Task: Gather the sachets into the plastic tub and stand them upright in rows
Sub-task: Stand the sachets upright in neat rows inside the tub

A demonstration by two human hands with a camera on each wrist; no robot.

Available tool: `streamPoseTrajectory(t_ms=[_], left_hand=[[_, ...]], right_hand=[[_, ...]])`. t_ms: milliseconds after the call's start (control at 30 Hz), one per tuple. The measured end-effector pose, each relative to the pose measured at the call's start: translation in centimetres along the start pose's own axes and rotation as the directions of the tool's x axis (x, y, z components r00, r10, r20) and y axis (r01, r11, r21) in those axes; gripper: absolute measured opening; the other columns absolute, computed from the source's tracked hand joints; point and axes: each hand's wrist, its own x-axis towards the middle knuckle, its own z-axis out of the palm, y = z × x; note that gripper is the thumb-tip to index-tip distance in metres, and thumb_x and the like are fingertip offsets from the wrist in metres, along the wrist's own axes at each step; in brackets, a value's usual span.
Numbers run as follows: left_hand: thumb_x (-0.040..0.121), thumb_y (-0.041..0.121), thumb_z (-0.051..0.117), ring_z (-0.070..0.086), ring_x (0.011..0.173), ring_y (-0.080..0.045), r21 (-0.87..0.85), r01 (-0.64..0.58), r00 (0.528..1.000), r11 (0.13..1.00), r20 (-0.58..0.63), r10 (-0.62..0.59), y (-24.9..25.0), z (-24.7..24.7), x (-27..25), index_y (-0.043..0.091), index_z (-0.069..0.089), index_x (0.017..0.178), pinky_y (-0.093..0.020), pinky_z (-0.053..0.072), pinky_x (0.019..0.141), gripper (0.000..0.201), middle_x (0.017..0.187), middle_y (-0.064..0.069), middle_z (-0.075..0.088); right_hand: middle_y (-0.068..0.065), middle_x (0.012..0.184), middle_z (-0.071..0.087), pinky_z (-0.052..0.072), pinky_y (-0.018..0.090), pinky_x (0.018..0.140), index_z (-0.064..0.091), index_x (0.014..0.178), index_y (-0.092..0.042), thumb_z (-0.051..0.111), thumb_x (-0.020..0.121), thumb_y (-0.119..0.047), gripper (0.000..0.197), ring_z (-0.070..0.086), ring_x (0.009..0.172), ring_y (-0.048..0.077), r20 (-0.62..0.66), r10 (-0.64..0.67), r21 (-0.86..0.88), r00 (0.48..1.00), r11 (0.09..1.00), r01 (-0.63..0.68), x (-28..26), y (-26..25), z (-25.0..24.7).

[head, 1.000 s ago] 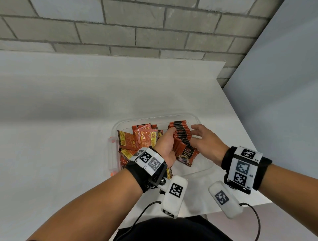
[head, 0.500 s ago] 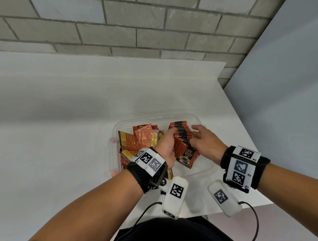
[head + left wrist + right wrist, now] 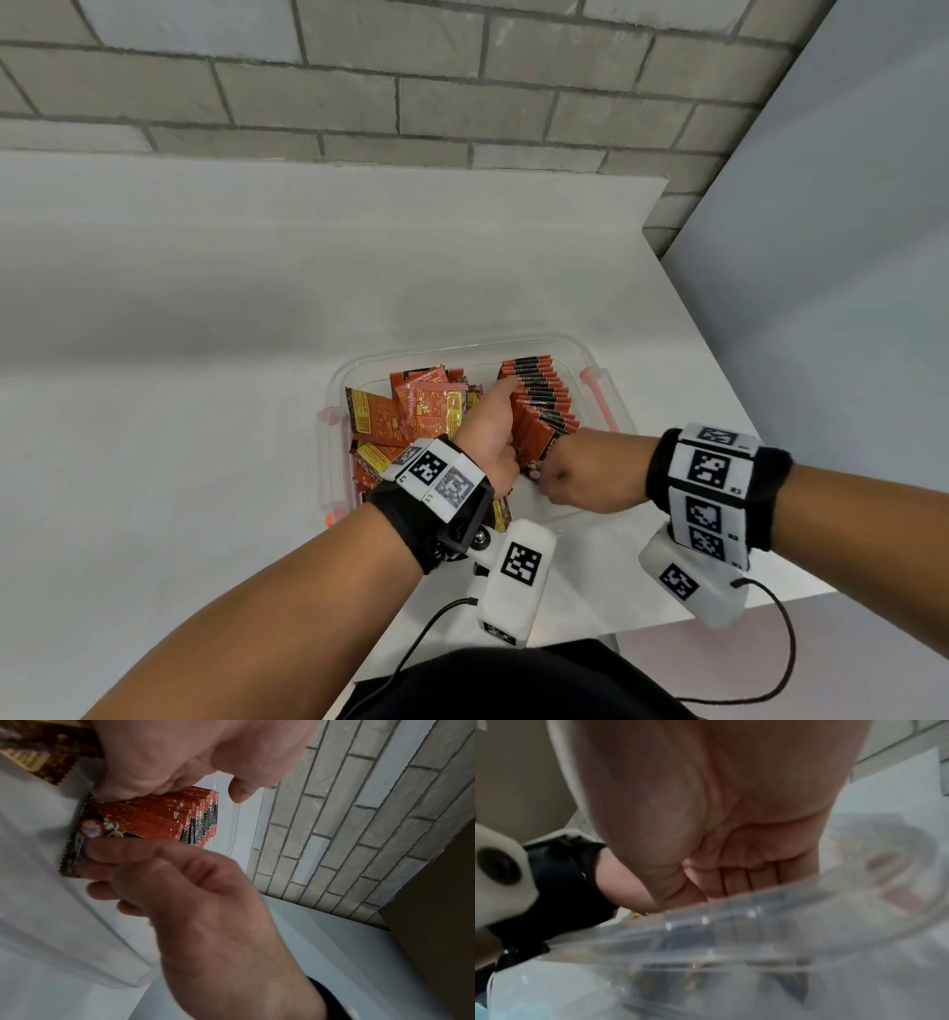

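A clear plastic tub (image 3: 462,354) sits on the white table. In its right half a row of red sachets (image 3: 544,401) stands on edge, leaning back. Loose red and yellow sachets (image 3: 405,416) lie heaped in its left half. My left hand (image 3: 493,431) lies along the row's left side and presses on it, thumb (image 3: 241,791) free. My right hand (image 3: 575,473) is at the row's near end. Its fingers (image 3: 115,850), bent down at the knuckles, press on the front sachet (image 3: 90,827). The right thumb is hidden.
The tub has orange side clips (image 3: 598,398). The table's right edge (image 3: 719,380) runs close beside the tub, with a grey panel beyond it. A brick wall (image 3: 359,92) stands behind the table. The tub's near rim (image 3: 757,923) lies just below my right palm.
My right hand has moved from the row's right side to its near end, fingers now bent down onto the front sachet. The left hand has stayed against the row.
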Motion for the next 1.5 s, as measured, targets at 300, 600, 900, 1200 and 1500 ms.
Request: streamPoseTrajectory(t_ms=[300,600,900,1200,1500], left_hand=[[0.100,0.041,0.041,0.061,0.078,-0.015,0.031,0.018,1.000,0.999,-0.020,-0.018,0.1,0.0,-0.2,0.016,0.059,0.095,-0.026,0.046,0.055,0.032,0.092,-0.006,0.065],[0.100,0.042,0.040,0.056,0.073,-0.009,0.085,0.013,0.999,0.996,-0.038,-0.010,0.0,0.3,-0.2,0.011,0.051,0.130,-0.017,0.041,0.043,0.045,0.096,-0.004,0.061],[0.100,0.040,0.042,0.061,0.084,-0.014,0.031,0.023,0.999,0.999,-0.036,-0.022,0.1,0.2,-0.2,0.013,0.058,0.117,-0.025,0.041,0.054,0.036,0.113,-0.008,0.066],[0.099,0.039,0.044,0.064,0.086,-0.017,-0.016,0.033,0.999,0.999,-0.014,-0.033,0.0,0.0,0.3,0.012,0.060,0.111,-0.027,0.045,0.061,0.033,0.111,-0.010,0.067],[0.099,0.041,0.044,0.062,0.082,-0.014,0.004,0.039,0.999,0.999,-0.015,-0.039,-0.1,0.2,0.7,0.014,0.057,0.115,-0.026,0.040,0.056,0.034,0.106,-0.007,0.066]], right_hand=[[0.003,0.071,0.049,0.040,0.027,0.063,0.045,0.066,-0.012,0.045,0.094,-0.026,0.032,0.048,0.073,0.021,0.001,0.093,-0.203,0.996,0.975,-0.091,1.4,-0.5,0.4],[0.000,0.071,0.047,0.040,0.026,0.068,0.044,0.071,-0.013,0.045,0.095,-0.027,0.028,0.051,0.076,0.020,-0.050,0.084,-0.242,0.995,0.966,-0.094,1.7,-0.6,0.4],[0.003,0.071,0.047,0.039,0.027,0.069,0.043,0.067,-0.010,0.042,0.096,-0.025,0.032,0.047,0.070,0.019,0.008,0.063,-0.346,0.998,0.936,-0.057,1.7,-0.9,0.2],[-0.001,0.065,0.041,0.039,0.027,0.070,0.034,0.061,-0.016,0.042,0.096,-0.024,0.036,0.048,0.076,0.022,-0.012,0.026,-0.372,1.000,0.928,-0.028,1.8,-0.5,0.0],[0.005,0.068,0.046,0.044,0.032,0.066,0.051,0.073,-0.007,0.043,0.095,-0.020,0.026,0.046,0.065,0.022,-0.057,-0.011,-0.245,0.998,0.970,-0.003,1.5,-0.1,-0.2]])
